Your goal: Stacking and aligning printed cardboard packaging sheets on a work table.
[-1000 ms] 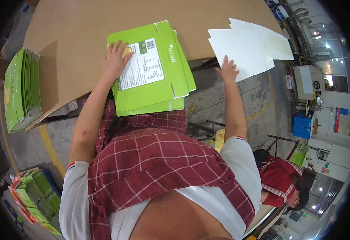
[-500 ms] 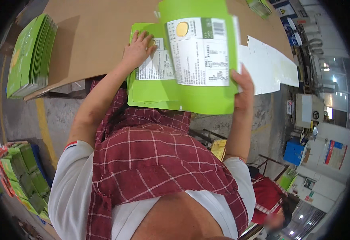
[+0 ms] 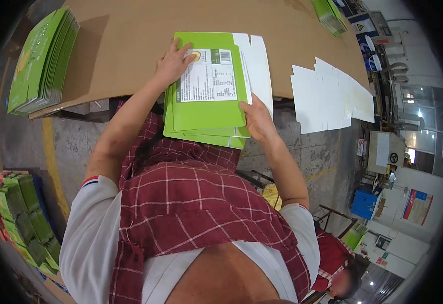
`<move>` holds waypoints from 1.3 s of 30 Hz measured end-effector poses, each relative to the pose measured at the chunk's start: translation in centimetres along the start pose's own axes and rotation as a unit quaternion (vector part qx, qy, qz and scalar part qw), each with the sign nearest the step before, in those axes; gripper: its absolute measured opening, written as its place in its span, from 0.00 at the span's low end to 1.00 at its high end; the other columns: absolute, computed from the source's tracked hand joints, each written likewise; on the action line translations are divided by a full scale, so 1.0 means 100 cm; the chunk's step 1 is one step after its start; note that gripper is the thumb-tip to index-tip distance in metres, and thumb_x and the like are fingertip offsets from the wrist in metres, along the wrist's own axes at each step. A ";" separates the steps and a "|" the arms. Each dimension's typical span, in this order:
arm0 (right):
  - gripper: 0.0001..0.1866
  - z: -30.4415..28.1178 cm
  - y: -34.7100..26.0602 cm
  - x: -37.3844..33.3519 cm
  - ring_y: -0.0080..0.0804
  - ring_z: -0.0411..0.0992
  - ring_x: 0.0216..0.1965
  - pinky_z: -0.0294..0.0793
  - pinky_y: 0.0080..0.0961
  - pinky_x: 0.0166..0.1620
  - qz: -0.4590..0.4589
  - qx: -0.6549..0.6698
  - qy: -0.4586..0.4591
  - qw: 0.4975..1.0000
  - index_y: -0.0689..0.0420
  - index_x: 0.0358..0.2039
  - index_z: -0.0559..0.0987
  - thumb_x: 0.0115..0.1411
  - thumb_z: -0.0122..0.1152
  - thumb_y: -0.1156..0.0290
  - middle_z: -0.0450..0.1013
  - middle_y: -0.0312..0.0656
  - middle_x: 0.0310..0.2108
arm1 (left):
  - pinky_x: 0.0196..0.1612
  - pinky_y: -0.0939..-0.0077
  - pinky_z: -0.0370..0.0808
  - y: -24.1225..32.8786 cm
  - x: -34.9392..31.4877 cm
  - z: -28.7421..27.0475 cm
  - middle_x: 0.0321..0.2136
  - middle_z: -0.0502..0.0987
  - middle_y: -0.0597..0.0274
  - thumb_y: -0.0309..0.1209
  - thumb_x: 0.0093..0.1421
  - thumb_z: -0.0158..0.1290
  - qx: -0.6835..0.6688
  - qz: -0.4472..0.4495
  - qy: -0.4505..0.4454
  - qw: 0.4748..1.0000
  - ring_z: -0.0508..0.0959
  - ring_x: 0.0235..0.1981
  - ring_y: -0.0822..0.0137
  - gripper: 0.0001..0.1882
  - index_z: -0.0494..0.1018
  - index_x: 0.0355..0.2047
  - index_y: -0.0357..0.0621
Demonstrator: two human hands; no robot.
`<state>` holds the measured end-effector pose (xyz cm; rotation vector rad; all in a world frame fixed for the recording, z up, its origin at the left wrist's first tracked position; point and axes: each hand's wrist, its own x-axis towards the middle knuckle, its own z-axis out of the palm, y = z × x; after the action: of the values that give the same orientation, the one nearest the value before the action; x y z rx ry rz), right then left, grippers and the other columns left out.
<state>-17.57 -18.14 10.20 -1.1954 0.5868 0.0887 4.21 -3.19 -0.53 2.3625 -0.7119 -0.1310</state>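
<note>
Left hand: fingers spread point(image 3: 172, 66) over the green card point(image 3: 209, 81), upper left, apart from its partner.
Right hand: pinching point(image 3: 258, 119) that card's right edge, thumb on top!
Danger: cards beneath point(image 3: 221, 140) overhang the table point(image 3: 120, 50) bodyward of both hands; one hard tug might spill them.
Room: bare tabletop left of the left hand; white cards point(image 3: 333, 96) crowd the right.

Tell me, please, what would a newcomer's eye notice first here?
The green cardboard pile in the middle catches the eye, with the left hand spread on it and the right hand at its right edge. White sheets overhang the near edge of the brown table at right; a green stack sits at left.
</note>
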 end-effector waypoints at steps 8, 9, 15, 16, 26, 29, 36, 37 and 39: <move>0.21 0.005 0.016 -0.023 0.30 0.70 0.40 0.72 0.25 0.40 0.039 0.018 0.051 0.998 0.61 0.52 0.56 0.58 0.41 0.77 0.65 0.46 0.46 | 0.53 0.41 0.50 0.045 -0.025 -0.015 0.58 0.49 0.53 0.54 0.56 0.37 0.221 0.042 0.027 0.974 0.48 0.60 0.56 0.30 0.57 0.55 0.52; 0.17 0.009 0.011 -0.037 0.27 0.72 0.34 0.73 0.22 0.33 0.075 -0.060 0.015 0.995 0.62 0.49 0.61 0.59 0.42 0.73 0.68 0.45 0.41 | 0.53 0.42 0.50 0.038 -0.031 -0.007 0.58 0.49 0.54 0.54 0.56 0.37 0.190 0.072 -0.003 0.979 0.48 0.60 0.57 0.30 0.56 0.55 0.51; 0.20 -0.086 -0.033 -0.044 0.24 0.71 0.31 0.69 0.15 0.30 -0.089 -0.227 0.119 0.963 0.63 0.43 0.68 0.62 0.38 0.60 0.72 0.43 0.32 | 0.53 0.42 0.50 0.031 -0.036 -0.008 0.59 0.49 0.57 0.57 0.55 0.34 0.112 0.106 -0.054 0.987 0.46 0.60 0.57 0.35 0.52 0.56 0.49; 0.23 -0.103 -0.027 -0.029 0.27 0.71 0.36 0.71 0.20 0.36 -0.148 -0.128 0.246 0.949 0.64 0.46 0.67 0.62 0.36 0.57 0.71 0.46 0.36 | 0.53 0.42 0.50 0.031 -0.036 -0.010 0.58 0.49 0.56 0.59 0.55 0.34 0.096 0.106 -0.069 0.987 0.46 0.60 0.57 0.37 0.52 0.57 0.48; 0.29 -0.036 -0.044 0.063 0.34 0.49 0.58 0.46 0.35 0.58 -0.260 -0.282 -0.026 0.923 0.61 0.56 0.54 0.60 0.35 0.54 0.53 0.47 0.56 | 0.53 0.42 0.50 0.049 -0.041 -0.014 0.59 0.49 0.56 0.64 0.49 0.36 0.240 0.115 -0.086 0.960 0.45 0.61 0.57 0.43 0.50 0.58 0.48; 0.33 -0.018 -0.020 0.086 0.40 0.45 0.60 0.41 0.41 0.59 -0.187 -0.676 0.103 0.705 0.63 0.55 0.54 0.59 0.36 0.49 0.52 0.50 0.56 | 0.53 0.42 0.51 0.052 -0.040 -0.017 0.59 0.48 0.58 0.64 0.49 0.38 0.223 0.104 -0.091 0.965 0.45 0.61 0.58 0.43 0.50 0.57 0.49; 0.36 0.002 0.084 -0.025 0.43 0.49 0.58 0.46 0.47 0.56 -0.246 -0.739 0.135 0.613 0.65 0.53 0.58 0.53 0.45 0.48 0.53 0.53 0.55 | 0.53 0.41 0.51 0.052 -0.039 -0.015 0.59 0.50 0.61 0.64 0.47 0.40 0.223 0.121 -0.074 0.965 0.47 0.61 0.62 0.43 0.52 0.57 0.51; 0.36 0.005 0.091 -0.036 0.44 0.50 0.58 0.48 0.46 0.56 -0.257 -0.738 0.109 0.614 0.65 0.52 0.58 0.53 0.46 0.48 0.54 0.53 0.55 | 0.53 0.41 0.51 0.051 -0.040 -0.015 0.58 0.50 0.61 0.64 0.47 0.40 0.232 0.128 -0.059 0.962 0.47 0.61 0.62 0.42 0.52 0.57 0.52; 0.35 0.003 0.089 -0.046 0.44 0.51 0.58 0.48 0.44 0.56 -0.252 -0.731 0.086 0.629 0.64 0.52 0.59 0.53 0.47 0.49 0.54 0.52 0.55 | 0.52 0.40 0.52 0.048 -0.040 -0.015 0.58 0.50 0.61 0.63 0.47 0.42 0.231 0.133 -0.055 0.962 0.47 0.60 0.61 0.42 0.52 0.56 0.52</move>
<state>-24.61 -13.34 4.92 -2.9827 0.2071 -0.0620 -1.02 -3.30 3.29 2.6782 -1.2166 0.0254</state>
